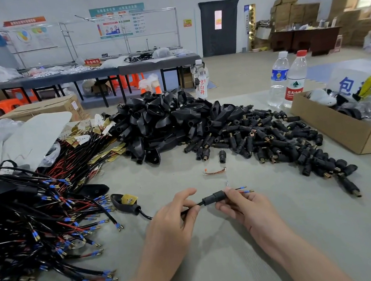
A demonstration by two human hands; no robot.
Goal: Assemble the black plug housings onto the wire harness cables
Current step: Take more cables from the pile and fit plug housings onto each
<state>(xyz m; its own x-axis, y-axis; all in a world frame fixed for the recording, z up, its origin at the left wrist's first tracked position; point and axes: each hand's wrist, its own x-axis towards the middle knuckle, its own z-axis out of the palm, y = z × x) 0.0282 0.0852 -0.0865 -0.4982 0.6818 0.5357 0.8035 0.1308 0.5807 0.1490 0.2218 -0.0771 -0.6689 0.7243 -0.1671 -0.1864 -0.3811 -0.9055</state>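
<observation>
You are at a grey worktable in a workshop, and the heap of black shells in its middle is your marker for everything else. Left of the heap and nearer you sprawls the tangle of harness cables with blue-sleeved ends. To the heap's right spill the small barrel plug housings, and beyond them stands a cardboard box. Two water bottles stand behind the heap on the right. In front of the heap, close to you, both hands meet on one cable. Your left hand pinches the cable between thumb and forefinger just left of the plug housing, and your right hand grips the housing's right end with curled fingers. The housing sits around the cable, with its long axis running left to right and rising slightly to the right. The blue-tipped wire ends poke out past your right fingers. The coming slide likely follows that axis, and your right hand has the housing while the left only anchors the cable.
</observation>
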